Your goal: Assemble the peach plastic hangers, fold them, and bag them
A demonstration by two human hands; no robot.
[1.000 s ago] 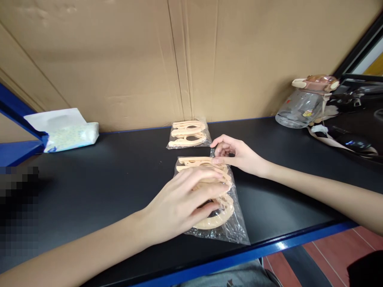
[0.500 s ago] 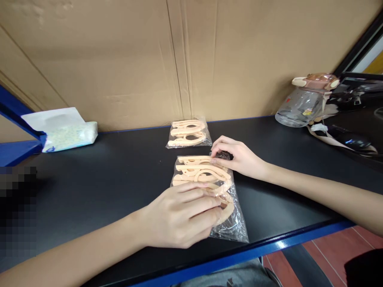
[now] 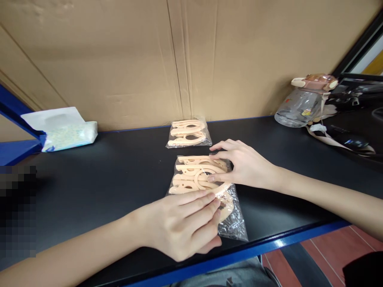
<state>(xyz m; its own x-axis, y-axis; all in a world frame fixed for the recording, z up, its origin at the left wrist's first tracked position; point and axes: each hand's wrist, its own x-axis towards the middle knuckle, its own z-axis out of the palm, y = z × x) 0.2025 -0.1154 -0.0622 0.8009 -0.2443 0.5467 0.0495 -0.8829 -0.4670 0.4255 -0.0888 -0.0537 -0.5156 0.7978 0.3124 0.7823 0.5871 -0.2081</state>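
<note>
A clear plastic bag of beige curved plastic pieces (image 3: 196, 175) lies on the black tabletop (image 3: 119, 175) near its front edge. My left hand (image 3: 182, 223) lies flat on the bag's near end, fingers stretched out and together. My right hand (image 3: 242, 165) rests on the bag's far right part, fingers spread and pressing on the pieces through the plastic. A second, smaller bag of the same beige pieces (image 3: 188, 133) lies further back, untouched.
A cardboard wall (image 3: 179, 59) closes the back. A white and blue soft pack (image 3: 64, 129) lies at the back left by a blue frame (image 3: 18, 127). A clear bottle with a pink lid (image 3: 302, 103) and dark straps lie at the right. The blue table edge (image 3: 269, 245) runs along the front.
My left hand slid back toward me along the bag, uncovering the pieces. My right hand went from pinching the bag's far corner to lying spread on the bag.
</note>
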